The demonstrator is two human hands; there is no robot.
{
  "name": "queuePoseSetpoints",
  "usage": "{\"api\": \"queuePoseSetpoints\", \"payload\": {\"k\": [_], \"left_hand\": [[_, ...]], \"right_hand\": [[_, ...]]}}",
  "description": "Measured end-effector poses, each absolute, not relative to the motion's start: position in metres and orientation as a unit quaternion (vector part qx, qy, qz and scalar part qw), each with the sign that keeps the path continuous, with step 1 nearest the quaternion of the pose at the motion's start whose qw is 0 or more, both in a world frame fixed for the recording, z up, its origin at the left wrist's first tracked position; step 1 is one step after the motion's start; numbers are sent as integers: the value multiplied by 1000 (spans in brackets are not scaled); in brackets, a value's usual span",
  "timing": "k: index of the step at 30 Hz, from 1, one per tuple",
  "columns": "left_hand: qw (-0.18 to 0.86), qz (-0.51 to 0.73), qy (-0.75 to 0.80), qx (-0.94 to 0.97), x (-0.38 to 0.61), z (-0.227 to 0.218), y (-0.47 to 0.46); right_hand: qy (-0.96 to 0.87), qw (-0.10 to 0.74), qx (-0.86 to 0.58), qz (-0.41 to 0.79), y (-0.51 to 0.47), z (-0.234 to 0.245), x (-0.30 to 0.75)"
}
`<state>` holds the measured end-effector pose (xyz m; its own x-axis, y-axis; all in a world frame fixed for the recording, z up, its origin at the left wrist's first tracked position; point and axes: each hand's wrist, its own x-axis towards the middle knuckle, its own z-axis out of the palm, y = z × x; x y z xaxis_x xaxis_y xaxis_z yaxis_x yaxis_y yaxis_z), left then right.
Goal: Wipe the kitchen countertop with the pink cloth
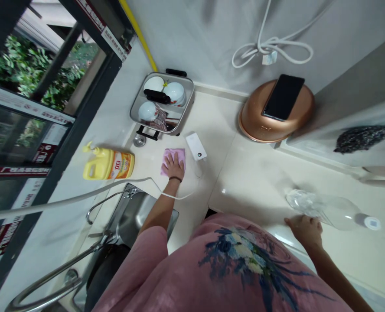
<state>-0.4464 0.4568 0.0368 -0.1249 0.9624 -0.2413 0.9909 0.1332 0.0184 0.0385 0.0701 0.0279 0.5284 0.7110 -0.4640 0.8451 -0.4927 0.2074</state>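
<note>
Pink cloth [181,154], under left hand [174,168]

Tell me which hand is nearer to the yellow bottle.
Left: the left hand is on the pink cloth, right of the yellow bottle; the right hand is much farther right, beside the clear bottle.

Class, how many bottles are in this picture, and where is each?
2: a yellow pump bottle near the sink, and a clear plastic bottle beside the right hand.
</note>
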Motion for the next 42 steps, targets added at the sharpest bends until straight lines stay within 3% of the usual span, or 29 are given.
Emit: {"api": "queuePoseSetpoints", "payload": {"k": [8,18,25,35,39,42], "left_hand": [[116,-83,714,686,-454,44,563],[72,-56,858,506,-562,51,466],[71,-75,841,531,-492,53,373],[188,-63,602,774,-330,36,285],[204,-64,558,802,-336,41,300],[177,-70,630,753,-378,50,331]], "right_hand": [[435,223,858,-154,69,24,39],[447,206,856,-162,66,13,43],[450,190,862,-137,71,25,31],[445,169,869,-134,70,20,32],[454,170,865,-126,72,22,32],[449,177,866,-128,73,22,33]]}}
